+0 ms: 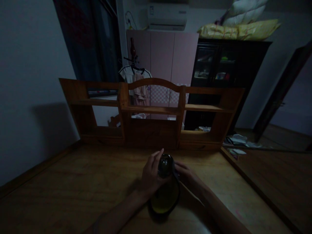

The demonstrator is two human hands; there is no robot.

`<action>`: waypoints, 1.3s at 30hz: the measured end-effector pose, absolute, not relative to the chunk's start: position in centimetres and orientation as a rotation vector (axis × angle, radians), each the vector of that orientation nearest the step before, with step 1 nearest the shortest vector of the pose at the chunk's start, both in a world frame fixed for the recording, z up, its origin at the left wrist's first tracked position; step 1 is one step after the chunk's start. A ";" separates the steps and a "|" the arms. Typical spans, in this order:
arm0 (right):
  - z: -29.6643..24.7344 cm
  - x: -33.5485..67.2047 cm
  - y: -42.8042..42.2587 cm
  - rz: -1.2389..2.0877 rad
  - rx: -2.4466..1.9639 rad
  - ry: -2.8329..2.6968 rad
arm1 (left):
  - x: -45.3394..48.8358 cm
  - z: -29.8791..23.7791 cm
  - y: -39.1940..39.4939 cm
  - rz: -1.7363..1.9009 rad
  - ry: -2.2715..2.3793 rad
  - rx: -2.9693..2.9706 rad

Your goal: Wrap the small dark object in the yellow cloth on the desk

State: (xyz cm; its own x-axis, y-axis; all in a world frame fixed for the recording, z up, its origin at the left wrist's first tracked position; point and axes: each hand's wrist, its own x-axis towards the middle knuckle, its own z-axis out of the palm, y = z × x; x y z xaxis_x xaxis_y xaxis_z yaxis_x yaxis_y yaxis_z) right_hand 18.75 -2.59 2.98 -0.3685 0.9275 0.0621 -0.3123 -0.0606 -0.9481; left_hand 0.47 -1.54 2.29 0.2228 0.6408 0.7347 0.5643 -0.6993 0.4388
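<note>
My left hand (pixel 151 174) is wrapped around the left side of a dark, glossy, rounded object (pixel 166 165) above the wooden tabletop. Its kind is hard to make out in the dim light. Below the rounded top is a wider yellow-green part (pixel 164 201) with a dark rim, which looks joined to it. On the other side, my right hand (pixel 185 174) has its fingers closed at a dark grey strip (pixel 175 171) along the object's right edge. My right fingertips are partly hidden. A pale thin line (pixel 192 191) runs down beside my right forearm.
The wooden desk (pixel 85 182) has a low shelf unit (pixel 151 111) along its far edge and a raised rim (pixel 255 188) at right. A wall (pixel 36 81) stands on the left. Papers (pixel 239 139) lie beyond the right corner. Pink cupboards (pixel 162 55) stand behind.
</note>
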 end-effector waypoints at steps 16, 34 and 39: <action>2.4 18.5 -2.6 1.388 -0.922 -1.290 | 0.2 2.1 -0.6 1.290 1.095 2.464; 1.1 17.6 -2.1 1.615 -0.705 -1.102 | 0.6 1.6 -0.6 1.358 1.049 2.321; 0.9 17.7 -2.2 1.720 -0.657 -1.053 | 0.3 2.0 -0.7 1.319 0.921 2.403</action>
